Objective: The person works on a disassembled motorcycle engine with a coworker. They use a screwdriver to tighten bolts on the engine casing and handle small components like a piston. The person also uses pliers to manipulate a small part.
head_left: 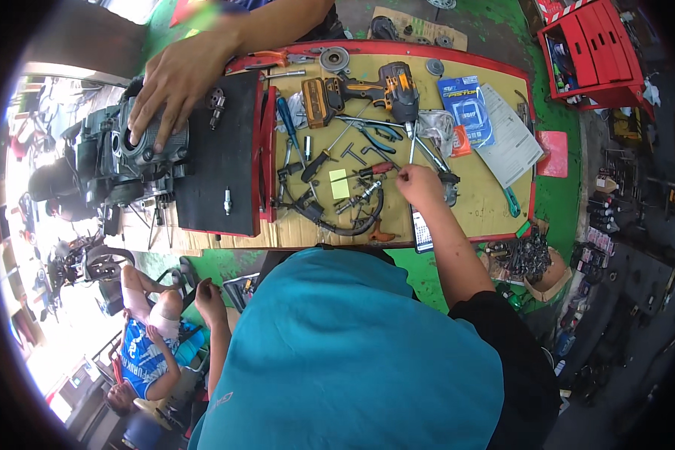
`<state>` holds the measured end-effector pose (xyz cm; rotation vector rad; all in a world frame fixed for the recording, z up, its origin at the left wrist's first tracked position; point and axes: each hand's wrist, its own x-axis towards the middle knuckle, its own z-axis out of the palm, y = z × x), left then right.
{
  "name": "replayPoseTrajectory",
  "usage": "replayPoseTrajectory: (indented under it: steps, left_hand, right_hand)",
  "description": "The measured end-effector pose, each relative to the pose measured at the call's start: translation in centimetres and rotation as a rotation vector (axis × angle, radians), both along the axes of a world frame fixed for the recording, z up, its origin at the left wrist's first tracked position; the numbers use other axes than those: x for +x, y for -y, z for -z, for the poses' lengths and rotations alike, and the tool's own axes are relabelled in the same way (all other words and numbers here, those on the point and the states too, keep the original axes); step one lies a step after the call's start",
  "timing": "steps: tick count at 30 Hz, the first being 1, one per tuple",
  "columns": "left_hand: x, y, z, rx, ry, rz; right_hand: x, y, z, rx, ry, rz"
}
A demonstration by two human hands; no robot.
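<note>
My right hand reaches onto the cardboard-covered bench, fingertips pinched beside a red-handled screwdriver and a bent metal tool; what it grips is too small to tell. Below it lies a phone. My left hand hangs low off the bench's near edge, fingers loosely bent, holding nothing visible. A cordless driver, pliers, a sticky-note pad and a curved hose are about. A spark plug lies on a black mat.
A co-worker's hand rests on an engine at the bench's left. Another person sits behind me at lower left. A red tool cabinet stands upper right; a box of parts is on the floor at right.
</note>
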<state>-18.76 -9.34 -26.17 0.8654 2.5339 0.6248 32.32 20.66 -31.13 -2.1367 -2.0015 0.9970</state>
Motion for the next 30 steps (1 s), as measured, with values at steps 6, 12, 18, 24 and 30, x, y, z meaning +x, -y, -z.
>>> replayPoseTrajectory:
  steps: [6, 12, 18, 24, 30]
  left_hand:
    - [0.9, -0.2, 0.9, 0.012, 0.088, 0.034]
    - [1.5, 0.6, 1.0, -0.021, 0.066, 0.036]
    - [0.5, -0.8, 0.8, 0.043, 0.083, 0.078]
    - [2.3, -6.5, -7.0, 0.162, -0.013, 0.236]
    - [3.0, -15.6, -16.6, 0.548, 0.207, 0.531]
  right_hand:
    - [-2.5, 1.8, -0.3, -0.355, 0.060, -0.168]
    - [-3.3, 5.9, -0.8, -0.505, 0.130, -0.283]
    - [-4.2, 11.5, 0.9, -0.170, 0.060, -0.278]
    - [-2.7, 7.8, -10.7, 0.058, -0.142, -0.248]
    - [-9.6, 2.3, -27.1, 0.202, -0.458, -0.034]
